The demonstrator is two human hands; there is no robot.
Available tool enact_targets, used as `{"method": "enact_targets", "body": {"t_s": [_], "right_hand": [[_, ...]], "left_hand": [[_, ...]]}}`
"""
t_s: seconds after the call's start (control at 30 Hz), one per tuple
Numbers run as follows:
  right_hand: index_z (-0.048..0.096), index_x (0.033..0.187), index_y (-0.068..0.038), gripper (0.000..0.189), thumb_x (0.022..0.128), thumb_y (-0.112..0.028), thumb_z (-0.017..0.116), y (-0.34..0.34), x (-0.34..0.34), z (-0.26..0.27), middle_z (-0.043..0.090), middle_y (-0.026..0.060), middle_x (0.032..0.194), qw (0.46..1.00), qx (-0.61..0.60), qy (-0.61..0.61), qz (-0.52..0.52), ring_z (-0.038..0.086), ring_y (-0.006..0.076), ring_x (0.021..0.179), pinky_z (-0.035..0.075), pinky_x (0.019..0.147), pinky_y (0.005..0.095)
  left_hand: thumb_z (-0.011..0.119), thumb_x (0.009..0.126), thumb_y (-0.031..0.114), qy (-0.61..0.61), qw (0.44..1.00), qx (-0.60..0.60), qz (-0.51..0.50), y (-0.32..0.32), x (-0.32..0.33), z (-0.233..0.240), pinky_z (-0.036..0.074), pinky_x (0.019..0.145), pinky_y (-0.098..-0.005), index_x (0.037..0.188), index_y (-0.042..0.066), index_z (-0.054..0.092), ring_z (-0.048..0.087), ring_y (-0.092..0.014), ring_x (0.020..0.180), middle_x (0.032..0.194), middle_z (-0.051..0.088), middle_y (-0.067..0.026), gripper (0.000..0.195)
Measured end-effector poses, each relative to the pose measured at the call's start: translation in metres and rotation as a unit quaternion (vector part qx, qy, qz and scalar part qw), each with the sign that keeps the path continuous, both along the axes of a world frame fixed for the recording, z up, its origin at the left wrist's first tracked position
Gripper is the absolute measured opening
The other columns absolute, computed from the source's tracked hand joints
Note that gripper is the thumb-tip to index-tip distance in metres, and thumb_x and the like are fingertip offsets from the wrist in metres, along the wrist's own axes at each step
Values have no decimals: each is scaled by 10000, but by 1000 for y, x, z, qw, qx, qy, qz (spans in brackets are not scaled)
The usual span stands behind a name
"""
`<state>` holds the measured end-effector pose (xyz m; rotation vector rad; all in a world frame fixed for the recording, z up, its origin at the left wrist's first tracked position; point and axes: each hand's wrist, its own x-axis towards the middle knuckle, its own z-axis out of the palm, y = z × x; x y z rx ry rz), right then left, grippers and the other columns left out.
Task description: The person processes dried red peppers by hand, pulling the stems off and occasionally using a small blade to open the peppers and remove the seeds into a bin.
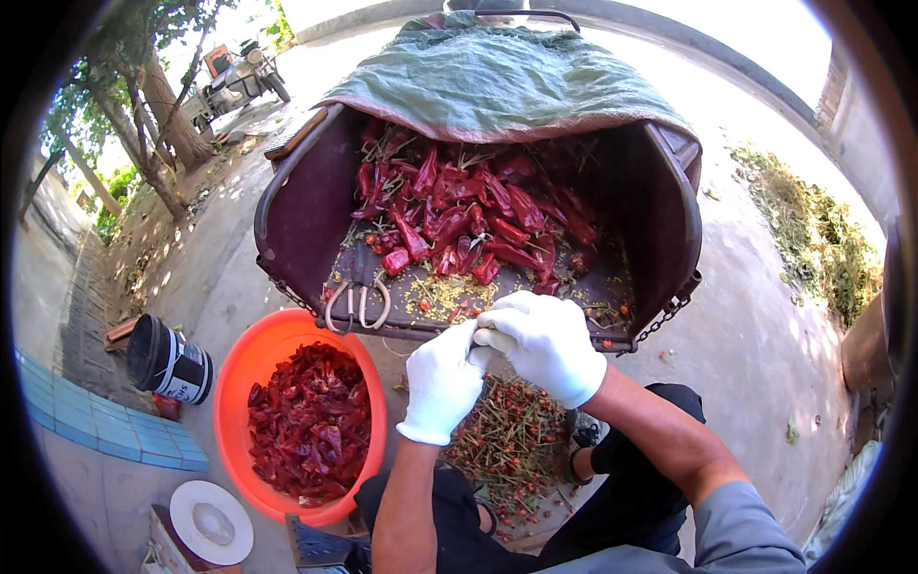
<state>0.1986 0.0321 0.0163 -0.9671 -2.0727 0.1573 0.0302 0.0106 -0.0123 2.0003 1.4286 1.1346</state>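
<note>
My left hand (448, 380) and my right hand (541, 348), both in white knit gloves, meet at the fingertips over the front edge of a dark metal cart bed (301, 179). A small dark item (479, 351) shows between the left fingers; what it is cannot be told. Behind the hands, a pile of dried red chili peppers (459, 208) lies in the bed with scattered yellow seeds (445, 294). Scissors with wrapped handles (358, 305) rest at the bed's front left edge. An orange plastic tub (229, 402) holds dark red chili pieces (315, 423).
A green woven sheet (502, 79) covers the cart's back. Chili stems and caps (509, 445) lie on the ground between my legs. To the left are a black bucket (172, 359), a white round lid (211, 522), trees (168, 107) and a parked motor tricycle (240, 79).
</note>
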Motion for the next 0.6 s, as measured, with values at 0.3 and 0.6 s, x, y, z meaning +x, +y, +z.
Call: {"method": "enact_targets", "body": {"t_s": [0.3, 0.6], "right_hand": [[711, 963, -10, 203, 970, -213, 697, 10, -3, -5, 683, 24, 827, 659, -557, 495, 104, 635, 113, 691, 529, 645, 281], [723, 1079, -72, 184, 914, -129, 666, 56, 37, -26, 742, 98, 948, 932, -326, 156, 12, 701, 227, 782, 557, 723, 349]], "left_hand": [[676, 937, 72, -160, 986, -21, -36, -6, -5, 1, 468, 638, -226, 1055, -38, 710, 579, -50, 695, 798, 693, 2, 165], [584, 977, 155, -473, 876, -95, -31, -4, -40, 10, 514, 790, -292, 1094, -9, 676, 651, -161, 868, 977, 702, -99, 221]]}}
